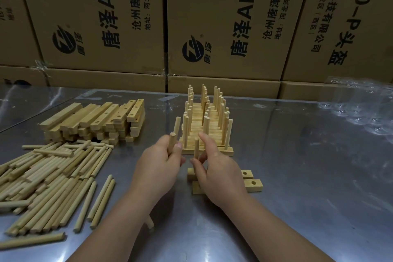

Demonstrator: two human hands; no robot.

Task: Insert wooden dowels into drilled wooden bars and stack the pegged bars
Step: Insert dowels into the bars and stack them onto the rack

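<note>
Mid-frame, your left hand (161, 161) curls its grip round two pale round wooden dowels (171, 141). Your right hand (219, 170) pinches a third dowel (196, 148) upright just above pale drilled wooden bars (253, 185) on the shiny metal desk (308, 176). Brown cardboard boxes (95, 17) behind are closed, contents hidden.

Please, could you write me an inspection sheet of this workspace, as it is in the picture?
Surface: shiny grey table.
Job's things: loose dowels heaped at left; drilled bars stacked behind them; pegged bars stacked at centre; two bars lie under the right hand.
Clutter: bubble wrap at far right.
Grippers: left hand holds two dowels; right hand pinches one upright dowel.
Cables: nothing seen.
Surroundings: printed cardboard boxes behind the table.
</note>
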